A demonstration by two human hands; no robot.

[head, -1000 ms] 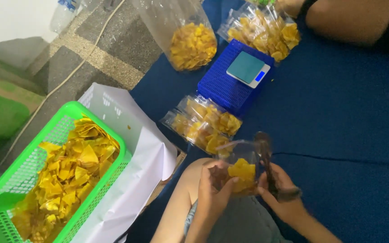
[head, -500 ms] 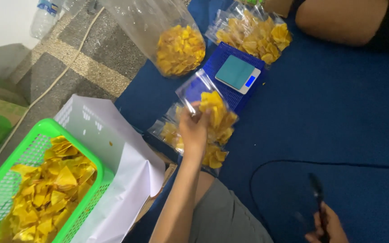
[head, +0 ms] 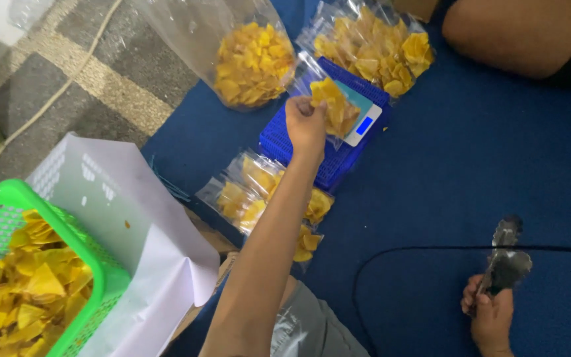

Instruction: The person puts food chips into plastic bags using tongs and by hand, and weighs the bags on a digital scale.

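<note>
Two hands in view. Far left of centre, left hand [head: 305, 123] pinches a small clear bag of yellow chips [head: 334, 106] over the scale [head: 363, 114] on the blue crate [head: 312, 149]. Near right, right hand [head: 490, 317] is clenched around metal tongs [head: 505, 258].

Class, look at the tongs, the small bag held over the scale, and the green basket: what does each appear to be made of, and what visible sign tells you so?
Tongs in the right hand: probably metal; grey, with dull glints.
Small bag held by the left hand: thin clear plastic film; glossy, and the yellow chips show through.
Green basket: likely moulded plastic; bright even colour, mesh walls.
</note>
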